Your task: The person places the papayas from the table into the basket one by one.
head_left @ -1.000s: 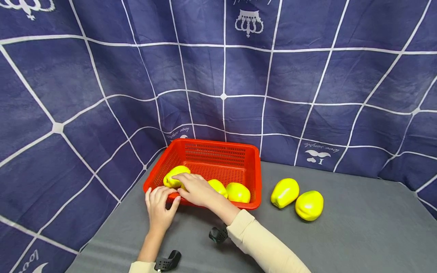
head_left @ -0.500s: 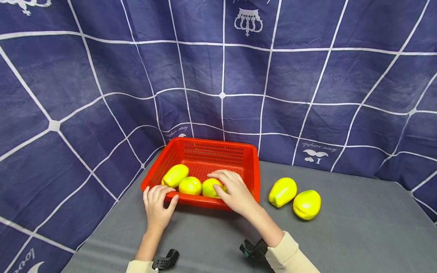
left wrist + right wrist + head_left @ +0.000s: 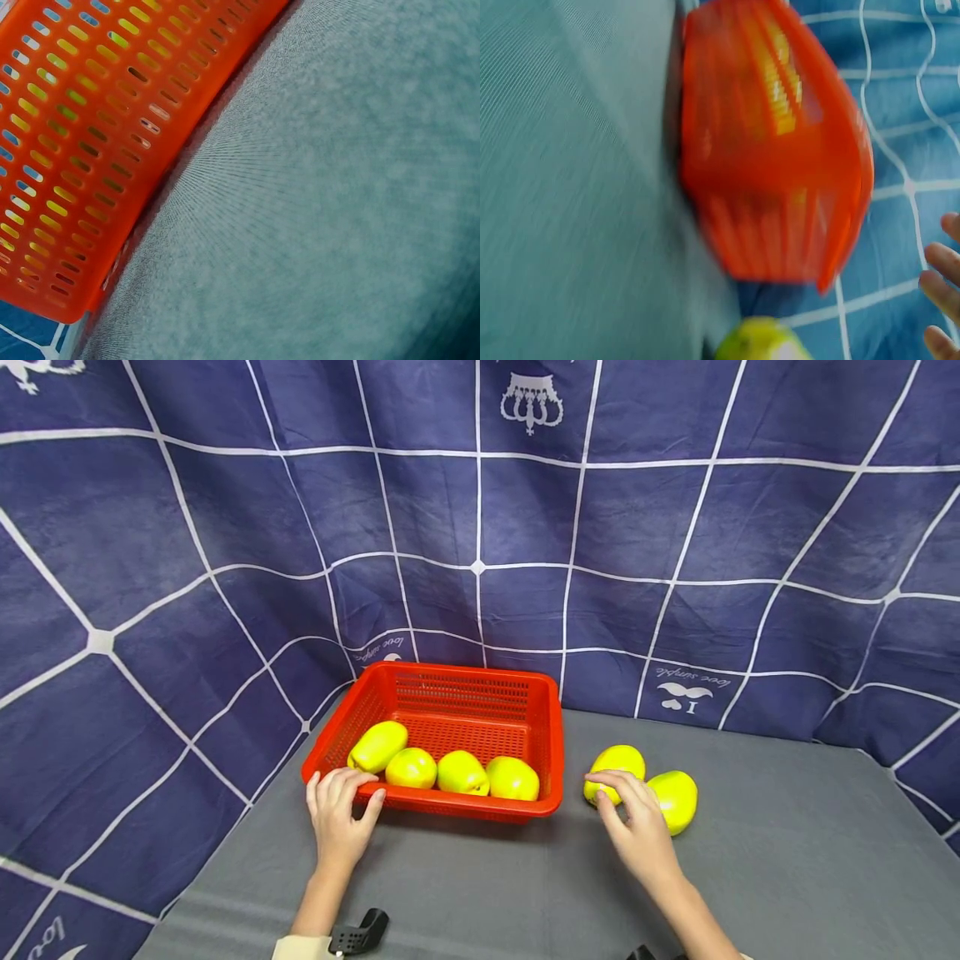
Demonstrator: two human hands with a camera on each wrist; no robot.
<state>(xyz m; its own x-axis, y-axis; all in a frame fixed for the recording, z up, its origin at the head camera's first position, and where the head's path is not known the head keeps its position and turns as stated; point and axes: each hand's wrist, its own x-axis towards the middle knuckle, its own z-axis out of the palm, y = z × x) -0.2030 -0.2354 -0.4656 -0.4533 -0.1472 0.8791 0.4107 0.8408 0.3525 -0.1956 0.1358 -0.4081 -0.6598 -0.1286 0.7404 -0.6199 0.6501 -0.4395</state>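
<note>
A red plastic basket (image 3: 542, 735) with slotted walls stands on the grey surface; its wall (image 3: 112, 112) fills the upper left of the left wrist view. My left hand (image 3: 341, 818) grips its front rim at the left corner, fingers over the edge and thumb on the near side. Several smooth yellow fruits lie in a row inside, including an oblong one (image 3: 379, 745) at the left. To the right of the basket, my right hand (image 3: 641, 835) reaches over two more yellow fruits (image 3: 622, 760), (image 3: 678, 797), partly covering them. Its fingers (image 3: 943, 262) are spread and hold nothing.
A blue curtain (image 3: 435, 510) with white grid lines hangs behind and to the left, close to the basket's back. Grey cloth (image 3: 480, 885) covers the surface. A black wrist device (image 3: 360, 935) sits by my left wrist.
My right hand has left the basket and moved right to the two loose fruits. The four-fruit row inside is now uncovered. My left hand stays at the rim.
</note>
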